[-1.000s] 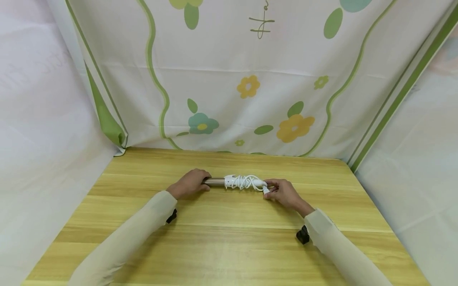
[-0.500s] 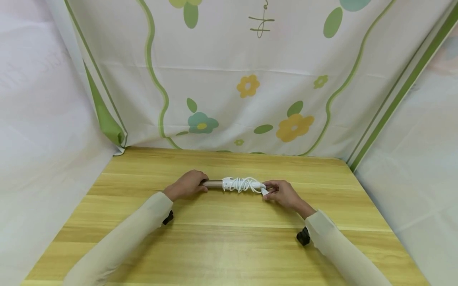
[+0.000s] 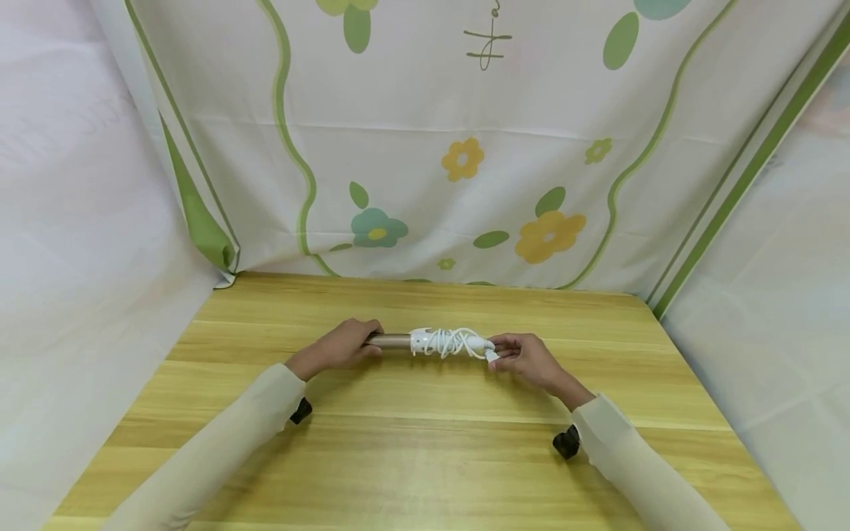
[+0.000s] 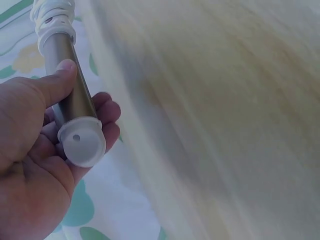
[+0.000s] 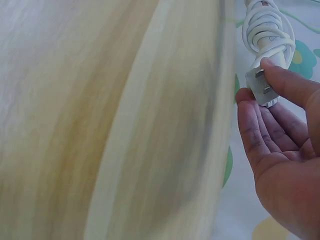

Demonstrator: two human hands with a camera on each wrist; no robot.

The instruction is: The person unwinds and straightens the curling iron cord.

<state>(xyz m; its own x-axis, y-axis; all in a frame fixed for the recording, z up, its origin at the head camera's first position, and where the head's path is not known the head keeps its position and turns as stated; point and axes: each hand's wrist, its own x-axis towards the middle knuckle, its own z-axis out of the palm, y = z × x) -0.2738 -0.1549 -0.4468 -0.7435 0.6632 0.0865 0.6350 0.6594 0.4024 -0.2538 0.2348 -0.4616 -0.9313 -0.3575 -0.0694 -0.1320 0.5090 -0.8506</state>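
A curling iron with a bronze barrel (image 3: 392,341) and a white handle (image 3: 420,341) lies crosswise between my hands in the head view. Its white cord (image 3: 451,341) is wound in loops about the handle. My left hand (image 3: 344,343) grips the barrel near its end; the left wrist view shows the thumb on top, fingers beneath, and a pale end cap (image 4: 84,145). At the handle's other end, my right hand (image 3: 527,360) pinches the two-pin plug (image 5: 262,87) between thumb and fingers. Whether the iron touches the table I cannot tell.
Under both arms spreads the wood-grain table (image 3: 425,472). A white flower-printed cloth (image 3: 412,96) hangs behind it, with pale cloth sides at left (image 3: 86,221) and right (image 3: 783,295). Black wrist devices show beneath the left cuff (image 3: 301,411) and right cuff (image 3: 567,442).
My left hand has shifted somewhat left along with the curling iron's barrel. The right hand stays nearly in place, still pinching the plug.
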